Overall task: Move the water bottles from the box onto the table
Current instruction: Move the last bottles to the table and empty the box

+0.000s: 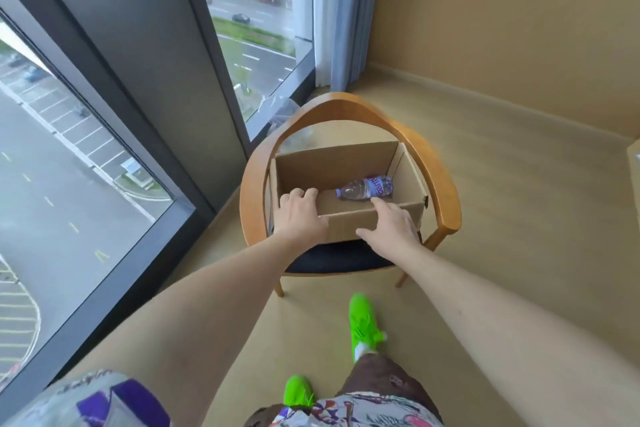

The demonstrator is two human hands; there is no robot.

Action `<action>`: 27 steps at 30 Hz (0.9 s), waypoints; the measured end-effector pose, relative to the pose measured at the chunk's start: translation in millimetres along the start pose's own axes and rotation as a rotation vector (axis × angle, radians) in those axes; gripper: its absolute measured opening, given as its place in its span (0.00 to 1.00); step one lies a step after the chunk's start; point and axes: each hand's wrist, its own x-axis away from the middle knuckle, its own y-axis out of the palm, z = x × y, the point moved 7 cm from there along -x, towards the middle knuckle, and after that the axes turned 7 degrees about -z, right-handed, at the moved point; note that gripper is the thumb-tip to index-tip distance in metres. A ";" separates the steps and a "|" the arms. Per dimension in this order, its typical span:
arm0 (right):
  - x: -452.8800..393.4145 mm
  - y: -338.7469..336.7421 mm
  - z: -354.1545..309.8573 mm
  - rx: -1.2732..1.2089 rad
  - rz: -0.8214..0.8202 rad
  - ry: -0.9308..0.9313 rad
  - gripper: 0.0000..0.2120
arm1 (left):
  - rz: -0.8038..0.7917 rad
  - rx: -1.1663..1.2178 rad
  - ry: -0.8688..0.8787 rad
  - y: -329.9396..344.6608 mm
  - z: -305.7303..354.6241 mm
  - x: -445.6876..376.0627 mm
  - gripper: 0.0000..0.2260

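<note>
An open cardboard box (332,163) stands on the seat of a wooden armchair (436,184). One clear water bottle (363,189) with a purple label lies on its side at the box's right, cap pointing left. My left hand (301,213) hovers at the near left rim, its fingers loosely bent down into the box and holding nothing I can see. My right hand (391,225) reaches over the near rim with the index finger stretched out, its tip just short of the bottle.
Tall windows (252,28) with dark frames run along the left, and a curtain (343,10) hangs in the corner. Clear plastic wrap (280,111) lies behind the chair. A pale furniture edge (633,163) shows at the far right. My green shoes (363,326) stand on the tan floor.
</note>
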 end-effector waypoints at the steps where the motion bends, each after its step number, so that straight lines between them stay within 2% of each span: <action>1: -23.0 -1.7 0.1 0.015 -0.021 -0.005 0.36 | -0.012 0.008 -0.019 2.4 -3.7 -17.4 0.27; 8: -185.2 14.4 5.6 0.093 -0.232 -0.011 0.36 | -0.082 0.070 -0.227 20.3 -34.8 -147.6 0.28; 16: -291.6 67.6 42.2 0.181 -0.466 0.027 0.34 | -0.298 0.087 -0.434 98.9 -52.0 -223.1 0.28; 19: -321.7 88.6 47.3 0.226 -0.487 -0.016 0.34 | -0.360 0.098 -0.472 126.7 -58.5 -236.0 0.28; 24: -355.5 123.4 49.2 0.517 -0.506 -0.274 0.35 | -0.457 0.080 -0.527 169.4 -76.7 -245.1 0.25; 27: -369.0 132.2 55.8 0.638 -0.464 -0.297 0.36 | -0.496 0.038 -0.546 187.4 -87.6 -245.2 0.23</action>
